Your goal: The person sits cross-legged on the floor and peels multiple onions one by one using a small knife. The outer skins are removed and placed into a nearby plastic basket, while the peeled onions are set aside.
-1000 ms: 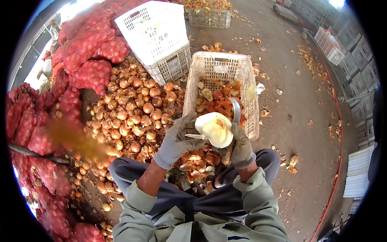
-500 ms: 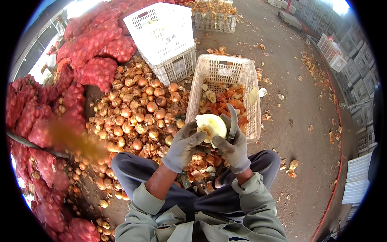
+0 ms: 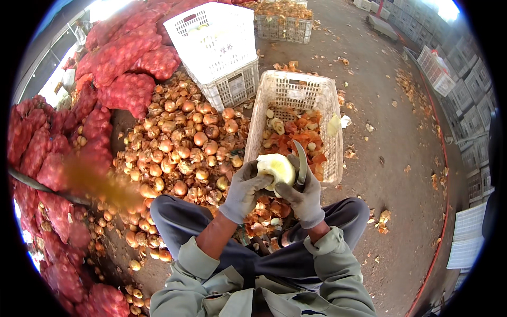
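Observation:
A pale, peeled onion [image 3: 279, 166] is gripped in my gloved left hand [image 3: 240, 194], whose fingers wrap round its left side. My right hand [image 3: 305, 199], also gloved, is closed on a knife [image 3: 301, 162] with a curved blade that points up and away from me. The right thumb presses against the onion's near right side. Both hands are above the near end of a white plastic crate [image 3: 337, 138], which holds onion skins and trimmings [image 3: 296, 132]. The knife's handle is mostly hidden in the right hand.
Unpeeled onions [image 3: 177, 142] lie heaped left of the crate. Red mesh sacks [image 3: 127, 95] are piled farther left. Stacked white crates [image 3: 222, 53] stand ahead, and another crate of skins [image 3: 285, 27] is beyond. Loose skins [image 3: 384, 216] litter the floor at right.
The onion has turned in my hands, and the brownish patch on its near side no longer shows. The knife blade has shifted slightly left and stands more upright.

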Demonstrator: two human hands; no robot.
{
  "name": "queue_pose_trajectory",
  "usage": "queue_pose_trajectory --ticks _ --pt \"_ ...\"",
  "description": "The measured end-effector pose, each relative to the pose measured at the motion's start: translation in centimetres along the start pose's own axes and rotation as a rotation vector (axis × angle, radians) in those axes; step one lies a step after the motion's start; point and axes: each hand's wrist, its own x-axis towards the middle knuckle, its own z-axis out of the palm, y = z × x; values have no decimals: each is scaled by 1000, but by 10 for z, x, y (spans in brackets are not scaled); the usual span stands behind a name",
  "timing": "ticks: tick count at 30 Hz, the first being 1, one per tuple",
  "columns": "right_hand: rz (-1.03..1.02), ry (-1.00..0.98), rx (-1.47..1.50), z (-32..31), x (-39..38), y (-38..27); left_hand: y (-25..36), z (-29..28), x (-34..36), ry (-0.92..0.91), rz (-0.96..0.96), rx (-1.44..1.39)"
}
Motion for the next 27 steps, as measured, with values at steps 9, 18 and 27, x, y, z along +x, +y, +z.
queue_pose_trajectory --ticks 9,18,27 --pt "-13 7 -30 6 0 -2 -4 -6 1 15 36 -35" --pt "233 -148 245 -17 12 -19 27 -19 -6 -118 -32 64" --pt "509 -151 308 -21 14 4 35 -22 -15 -217 -251 -10"
